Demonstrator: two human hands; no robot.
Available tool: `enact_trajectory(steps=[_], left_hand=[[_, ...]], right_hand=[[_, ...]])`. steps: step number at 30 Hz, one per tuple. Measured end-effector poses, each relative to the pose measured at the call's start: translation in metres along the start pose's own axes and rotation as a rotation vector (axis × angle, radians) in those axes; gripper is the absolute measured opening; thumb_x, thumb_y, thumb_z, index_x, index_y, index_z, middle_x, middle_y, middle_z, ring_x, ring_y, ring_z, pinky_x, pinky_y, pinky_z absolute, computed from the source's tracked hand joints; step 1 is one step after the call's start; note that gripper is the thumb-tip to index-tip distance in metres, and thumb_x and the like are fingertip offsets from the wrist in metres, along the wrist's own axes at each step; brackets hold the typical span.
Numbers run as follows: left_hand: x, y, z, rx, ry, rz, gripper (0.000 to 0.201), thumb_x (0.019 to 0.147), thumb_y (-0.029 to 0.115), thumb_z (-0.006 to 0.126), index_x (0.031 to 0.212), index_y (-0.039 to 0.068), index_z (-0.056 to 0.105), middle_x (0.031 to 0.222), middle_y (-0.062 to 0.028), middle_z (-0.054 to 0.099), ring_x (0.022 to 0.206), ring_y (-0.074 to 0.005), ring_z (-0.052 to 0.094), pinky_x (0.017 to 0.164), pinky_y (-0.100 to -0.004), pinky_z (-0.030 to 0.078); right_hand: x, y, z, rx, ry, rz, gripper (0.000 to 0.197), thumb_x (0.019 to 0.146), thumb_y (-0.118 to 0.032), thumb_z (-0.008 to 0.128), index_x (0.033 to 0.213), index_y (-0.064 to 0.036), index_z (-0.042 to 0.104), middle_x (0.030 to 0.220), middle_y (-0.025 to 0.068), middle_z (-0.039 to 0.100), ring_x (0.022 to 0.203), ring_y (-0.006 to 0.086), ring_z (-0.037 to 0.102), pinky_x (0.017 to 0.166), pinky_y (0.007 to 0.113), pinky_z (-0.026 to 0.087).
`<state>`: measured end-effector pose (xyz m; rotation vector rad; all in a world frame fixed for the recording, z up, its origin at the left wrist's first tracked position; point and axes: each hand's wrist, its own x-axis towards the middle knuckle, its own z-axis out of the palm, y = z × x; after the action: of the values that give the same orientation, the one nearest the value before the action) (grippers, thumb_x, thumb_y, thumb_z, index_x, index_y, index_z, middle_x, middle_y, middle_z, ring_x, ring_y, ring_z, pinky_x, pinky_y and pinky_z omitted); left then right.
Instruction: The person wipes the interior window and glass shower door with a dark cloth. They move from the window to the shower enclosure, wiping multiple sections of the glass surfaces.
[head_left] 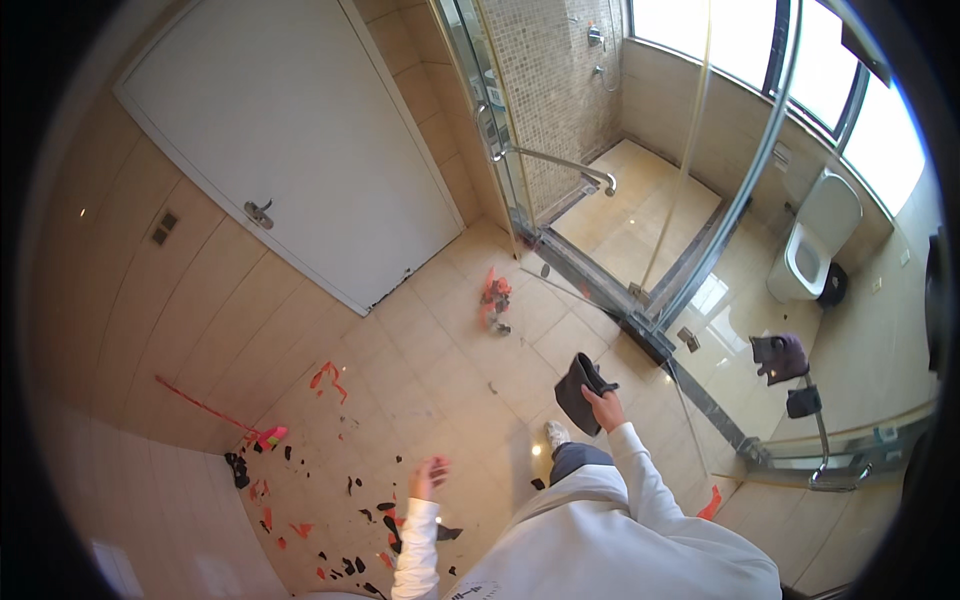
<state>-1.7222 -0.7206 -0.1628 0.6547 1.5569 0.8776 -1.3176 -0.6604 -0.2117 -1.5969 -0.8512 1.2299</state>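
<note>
A dark grey folded cloth (576, 394) hangs from my right hand (605, 408), whose fingers are closed on its edge. The cloth is held above the tiled floor, in front of my shoe (556, 433). To the left, my left hand (431, 477) is held out with its fingers apart and nothing in it. Below and beside that hand, black scraps (385, 507) and red scraps (302, 530) lie scattered on the floor. Farther ahead sits a small heap of red and dark pieces (495, 298).
A pink broom (271, 437) rests by the left wall. Dark cloths (779, 358) hang on the glass door's bar at right. A glass shower enclosure with a raised sill (640, 335) and a toilet (806, 258) stand to the right. The white door (290, 130) is closed.
</note>
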Motion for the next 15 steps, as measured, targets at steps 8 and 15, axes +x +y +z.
enact_trajectory(steps=[8,15], left_hand=[[0.065,0.133,0.088,0.101,0.142,0.346,0.026,0.092,0.030,0.047,0.095,0.008,0.062,0.087,-0.0038,0.067,0.075,-0.0114,0.061,0.065,-0.0245,0.046],[0.176,0.151,0.116,0.222,-0.191,0.167,0.027,0.092,0.024,0.051,0.100,0.003,0.065,0.086,-0.0063,0.068,0.076,-0.0113,0.063,0.068,-0.0241,0.050]], right_hand=[[0.160,-0.127,0.030,0.019,-0.042,-0.241,0.041,0.087,-0.032,0.061,0.114,-0.0012,0.060,0.088,0.0056,0.065,0.079,0.0151,0.056,0.073,0.030,0.045],[0.237,-0.159,0.048,0.152,0.100,-0.123,0.044,0.084,-0.031,0.065,0.114,0.0017,0.059,0.106,0.0063,0.063,0.096,0.0144,0.057,0.086,0.025,0.043]])
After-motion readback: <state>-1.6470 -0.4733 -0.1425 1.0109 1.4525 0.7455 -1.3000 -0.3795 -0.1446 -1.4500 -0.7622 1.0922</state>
